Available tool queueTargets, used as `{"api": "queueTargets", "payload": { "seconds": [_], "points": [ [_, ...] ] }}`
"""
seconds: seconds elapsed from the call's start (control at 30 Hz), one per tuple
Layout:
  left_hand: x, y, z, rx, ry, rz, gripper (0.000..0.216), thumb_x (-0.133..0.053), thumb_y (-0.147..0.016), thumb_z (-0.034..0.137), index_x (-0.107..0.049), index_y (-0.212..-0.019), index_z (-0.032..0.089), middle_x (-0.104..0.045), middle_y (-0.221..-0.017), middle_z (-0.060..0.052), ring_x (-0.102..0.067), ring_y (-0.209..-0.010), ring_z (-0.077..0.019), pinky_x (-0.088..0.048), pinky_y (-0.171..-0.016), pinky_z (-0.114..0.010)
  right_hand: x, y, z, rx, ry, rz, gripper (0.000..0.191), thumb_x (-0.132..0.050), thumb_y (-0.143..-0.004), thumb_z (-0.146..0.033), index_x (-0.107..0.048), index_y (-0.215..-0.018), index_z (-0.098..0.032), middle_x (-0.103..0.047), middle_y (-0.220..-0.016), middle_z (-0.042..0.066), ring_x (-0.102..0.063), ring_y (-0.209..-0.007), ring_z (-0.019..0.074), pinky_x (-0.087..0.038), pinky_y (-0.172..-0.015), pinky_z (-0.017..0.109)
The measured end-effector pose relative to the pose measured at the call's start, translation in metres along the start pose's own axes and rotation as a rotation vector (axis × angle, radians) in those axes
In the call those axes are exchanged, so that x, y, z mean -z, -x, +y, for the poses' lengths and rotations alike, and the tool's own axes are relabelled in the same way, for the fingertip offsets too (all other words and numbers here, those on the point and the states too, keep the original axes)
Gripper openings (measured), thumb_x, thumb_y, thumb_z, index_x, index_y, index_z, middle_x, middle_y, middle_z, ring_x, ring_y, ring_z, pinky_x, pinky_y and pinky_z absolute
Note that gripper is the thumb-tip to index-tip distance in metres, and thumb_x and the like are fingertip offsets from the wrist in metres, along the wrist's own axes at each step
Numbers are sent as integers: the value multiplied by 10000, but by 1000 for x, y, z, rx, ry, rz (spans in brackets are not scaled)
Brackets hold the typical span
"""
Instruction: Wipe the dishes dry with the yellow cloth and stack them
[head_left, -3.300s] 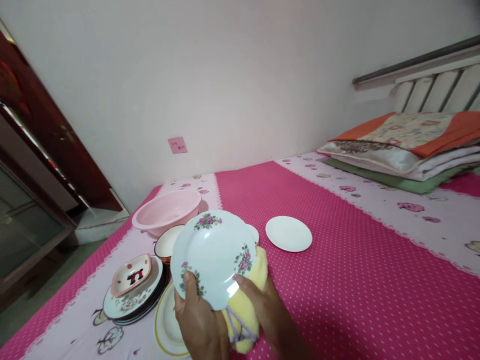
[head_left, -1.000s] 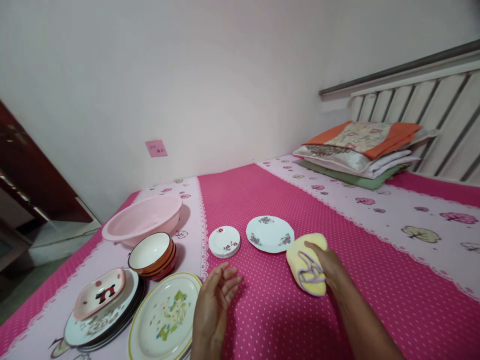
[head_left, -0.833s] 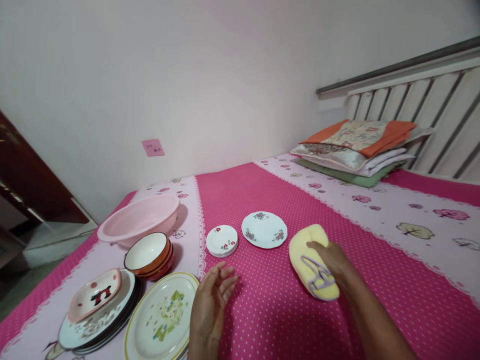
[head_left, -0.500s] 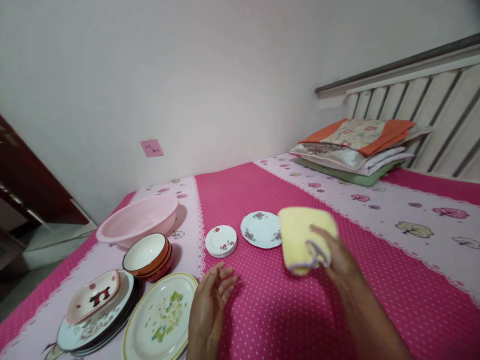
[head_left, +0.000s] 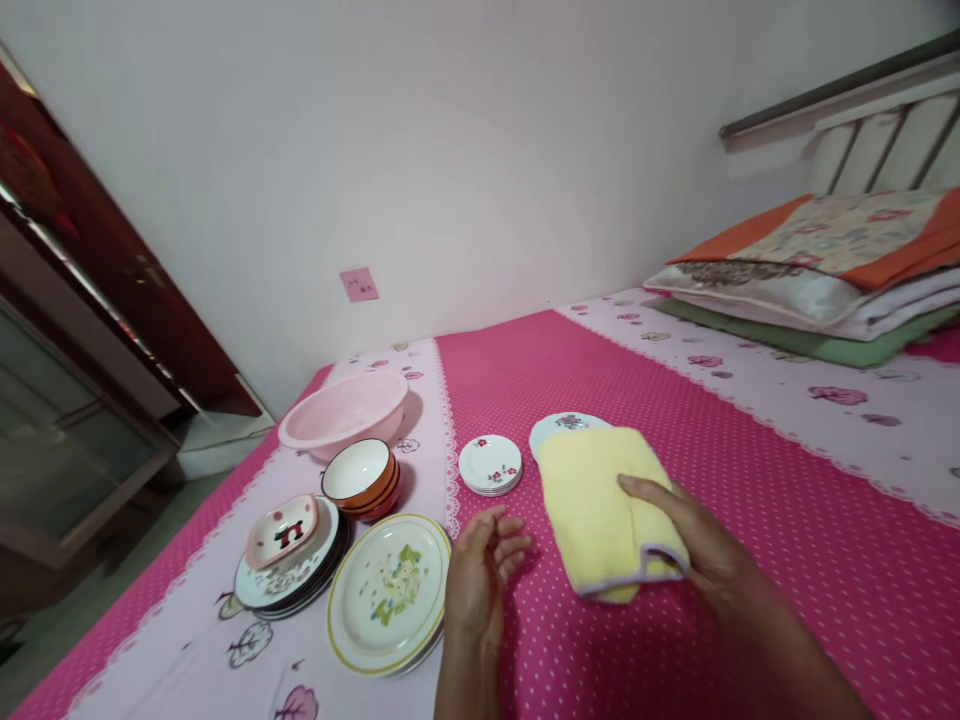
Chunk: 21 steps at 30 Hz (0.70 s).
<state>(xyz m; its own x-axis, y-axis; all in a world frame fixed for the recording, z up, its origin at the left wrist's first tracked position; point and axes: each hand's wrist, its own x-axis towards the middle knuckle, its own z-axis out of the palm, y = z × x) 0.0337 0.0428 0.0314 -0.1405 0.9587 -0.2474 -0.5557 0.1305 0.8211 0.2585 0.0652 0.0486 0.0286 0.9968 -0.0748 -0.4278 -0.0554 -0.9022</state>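
My right hand [head_left: 705, 555] grips a yellow cloth [head_left: 596, 510] that hangs unfolded over the pink dotted bedspread [head_left: 750, 520], thumb on top. The cloth covers most of a floral plate [head_left: 566, 424]. My left hand [head_left: 480, 580] hovers open, fingers loosely curled, just right of a yellow-rimmed plate [head_left: 386, 592] and holds nothing. A stack of small flowered saucers [head_left: 490, 464] lies just beyond it.
On the left stand a stack of orange bowls [head_left: 361, 477], a pile of plates with a pink square dish on top [head_left: 283, 528], and a pink basin [head_left: 343, 412]. Folded bedding [head_left: 817, 290] lies at the far right. A dark wooden cabinet [head_left: 67, 330] stands left of the bed.
The floral plate left my hands and now lies on the bed. My right hand lifted the balled cloth and opened it out flat over that plate. My view swung left.
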Motion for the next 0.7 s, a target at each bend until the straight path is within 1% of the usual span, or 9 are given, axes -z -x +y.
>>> {"api": "queueTargets", "payload": {
  "seconds": [0.1,0.13,0.2,0.27,0.37,0.47,0.57,0.63,0.7],
  "points": [
    [3,-4,-1,-58,-51,26,556,-841,-652,527,-664,-1002,134,-765,-842,-81,-710,-681,-165,-512,-643,-257,1,-18,32,-172,294,-165,393,-711,-809,-449,-730,-1055,-143,-792,-850,117,-751,-780,287,-597,-660,367],
    [3,-4,-2,-75,-77,30,559,-834,-657,551,-664,-992,137,-763,-835,-78,-708,-681,-165,-506,-638,-257,3,-24,42,-199,410,-199,384,-720,-787,-459,-739,-1008,-145,-791,-831,107,-742,-766,280,-583,-653,358],
    [0,-5,-6,-103,-138,22,554,-813,-680,592,-669,-971,142,-760,-823,-72,-703,-675,-162,-493,-626,-256,7,-33,55,-225,530,-218,334,-773,-710,-427,-752,-882,-142,-783,-778,97,-715,-718,271,-546,-612,337],
    [-3,-5,-10,-104,-204,-25,560,-799,-689,626,-677,-931,136,-757,-797,-76,-696,-645,-162,-479,-604,-257,14,-35,58,-223,571,-216,296,-795,-653,-388,-751,-806,-139,-773,-742,87,-689,-679,258,-508,-576,317],
    [-9,-4,-15,-55,-302,-142,615,-796,-644,694,-675,-816,116,-736,-684,-99,-672,-540,-180,-428,-520,-258,27,-27,49,-199,574,-248,313,-760,-633,-380,-744,-832,-138,-775,-783,74,-692,-714,258,-505,-600,310],
    [-12,-5,-18,-40,-368,-196,651,-757,-625,764,-648,-730,131,-687,-567,-77,-614,-443,-162,-357,-461,-244,35,-14,48,-159,481,-177,388,-670,-689,-444,-714,-937,-149,-778,-848,80,-720,-765,279,-537,-634,328],
    [-11,-7,-18,-84,-395,-181,638,-710,-655,790,-615,-703,161,-620,-490,-10,-519,-392,-107,-312,-448,-230,27,-10,67,-128,441,-51,410,-515,-779,-495,-692,-951,-168,-776,-844,106,-740,-770,301,-570,-653,360],
    [-9,-8,-17,-99,-410,-168,622,-699,-667,788,-600,-686,175,-573,-454,19,-460,-366,-93,-286,-436,-231,14,-15,87,-116,488,-49,367,-496,-765,-454,-688,-907,-175,-775,-831,121,-741,-793,314,-581,-693,378],
    [-6,-8,-17,-108,-429,-150,603,-695,-680,777,-586,-656,185,-546,-437,26,-432,-356,-95,-275,-429,-240,-1,-22,104,-84,561,-54,329,-562,-695,-375,-684,-924,-171,-782,-903,139,-728,-854,322,-574,-757,390]
  ]
}}
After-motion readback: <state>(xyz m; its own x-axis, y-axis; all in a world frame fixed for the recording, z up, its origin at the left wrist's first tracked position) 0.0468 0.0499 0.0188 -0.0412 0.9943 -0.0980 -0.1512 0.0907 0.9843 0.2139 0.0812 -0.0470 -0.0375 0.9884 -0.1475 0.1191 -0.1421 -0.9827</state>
